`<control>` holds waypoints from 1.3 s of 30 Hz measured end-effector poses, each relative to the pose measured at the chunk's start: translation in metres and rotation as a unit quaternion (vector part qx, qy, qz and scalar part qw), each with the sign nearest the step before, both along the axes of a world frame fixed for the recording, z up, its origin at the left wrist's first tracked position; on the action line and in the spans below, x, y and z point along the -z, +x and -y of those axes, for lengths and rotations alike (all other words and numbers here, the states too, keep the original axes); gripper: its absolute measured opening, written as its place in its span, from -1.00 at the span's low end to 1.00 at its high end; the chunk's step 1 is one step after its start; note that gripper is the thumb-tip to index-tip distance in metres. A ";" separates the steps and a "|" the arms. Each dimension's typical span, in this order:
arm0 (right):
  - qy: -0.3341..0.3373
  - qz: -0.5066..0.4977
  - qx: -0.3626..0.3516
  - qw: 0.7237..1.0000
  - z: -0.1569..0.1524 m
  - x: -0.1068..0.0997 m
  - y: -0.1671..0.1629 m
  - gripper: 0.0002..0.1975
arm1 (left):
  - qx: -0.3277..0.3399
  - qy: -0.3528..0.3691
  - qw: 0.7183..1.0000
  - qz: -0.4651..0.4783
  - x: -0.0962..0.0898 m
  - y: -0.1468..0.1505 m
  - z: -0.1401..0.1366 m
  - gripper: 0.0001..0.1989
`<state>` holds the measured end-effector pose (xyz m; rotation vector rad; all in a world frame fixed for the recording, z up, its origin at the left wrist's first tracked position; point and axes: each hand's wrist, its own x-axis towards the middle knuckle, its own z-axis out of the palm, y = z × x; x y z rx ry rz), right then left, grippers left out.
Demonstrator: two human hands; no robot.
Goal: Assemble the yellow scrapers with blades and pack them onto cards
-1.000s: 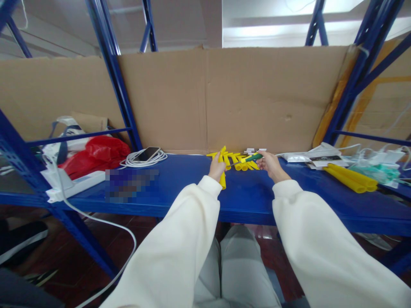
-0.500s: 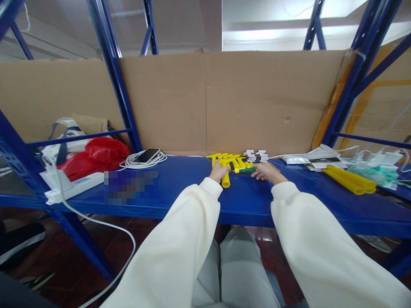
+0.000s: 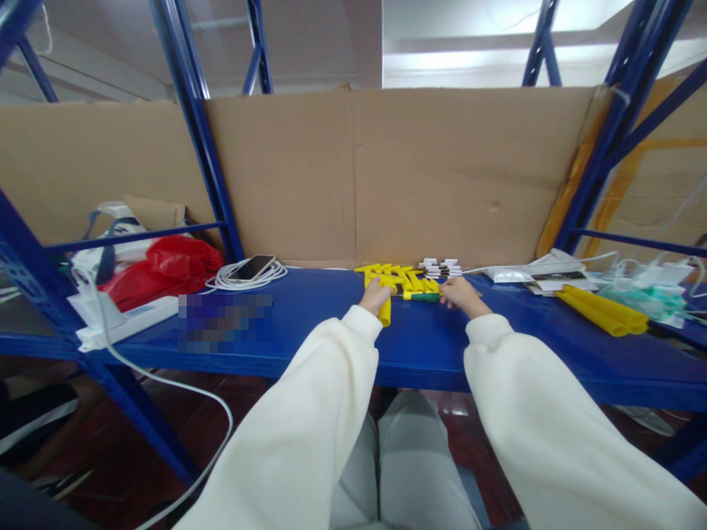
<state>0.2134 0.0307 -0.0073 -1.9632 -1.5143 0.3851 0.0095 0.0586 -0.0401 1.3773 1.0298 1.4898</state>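
Note:
My left hand [image 3: 375, 296] is closed around a yellow tube [image 3: 385, 315], whose near end sticks out below the fingers over the blue shelf top. My right hand [image 3: 461, 294] has its fingertips pinched together at the right end of a green and yellow handled tool [image 3: 424, 297]. Whatever lies between those fingertips is too small to make out. Behind both hands lie several short yellow pieces [image 3: 412, 280] in a loose pile. Just beyond the pile sits a small stack of white and dark items [image 3: 440, 268].
Two long yellow rolls [image 3: 601, 311] rest on the right, beside white packets [image 3: 557, 266] and cables. To the left are a phone [image 3: 254, 268] on a coiled white cable, a power strip [image 3: 149, 318] and a red bag [image 3: 171, 265]. A cardboard panel [image 3: 420, 177] closes the back.
My right hand has shifted slightly and its fingers have drawn together near the tool's end. The yellow tube in my left hand has moved a little to the left.

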 end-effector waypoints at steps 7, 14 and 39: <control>0.022 0.022 0.017 0.999 -0.005 0.002 0.005 -0.83 | -0.121 -0.007 0.987 -0.109 -0.012 -0.004 0.010 -0.50; 0.102 0.128 0.040 0.986 -0.037 -0.006 0.026 -0.64 | -0.138 0.004 0.983 -0.122 -0.023 0.001 0.024 -0.52; 0.024 0.221 0.079 0.972 -0.102 -0.002 0.058 -0.59 | -0.071 0.020 0.996 -0.042 -0.027 0.011 0.037 -0.62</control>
